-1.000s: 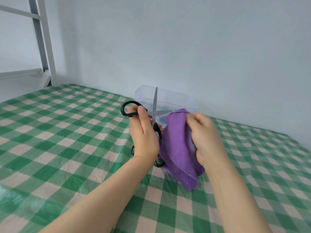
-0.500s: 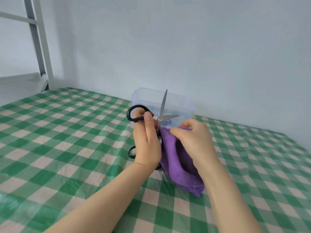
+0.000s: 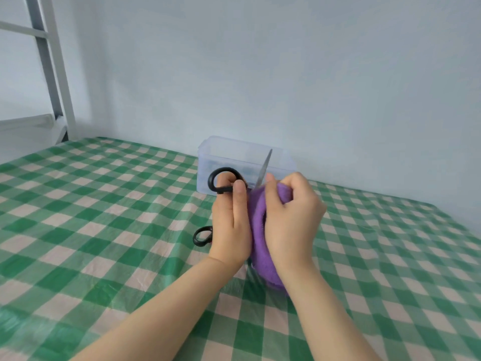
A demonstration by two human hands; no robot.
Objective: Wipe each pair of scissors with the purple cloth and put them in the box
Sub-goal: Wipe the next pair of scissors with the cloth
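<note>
Head view, mid-wipe over green-check surface. Gripping scissors by upper black loop w/ left hand, fingers curled round it, blades spread, one tip pointing up. Bunching purple cloth w/ right hand, fist closed tight on it, apparently round the other blade (hidden). Clear box just behind, near wall. Prob. light, stiff, sharp-edged & slick: best held by plastic loops, wiped from blade's back thru thick soft cloth.
</note>
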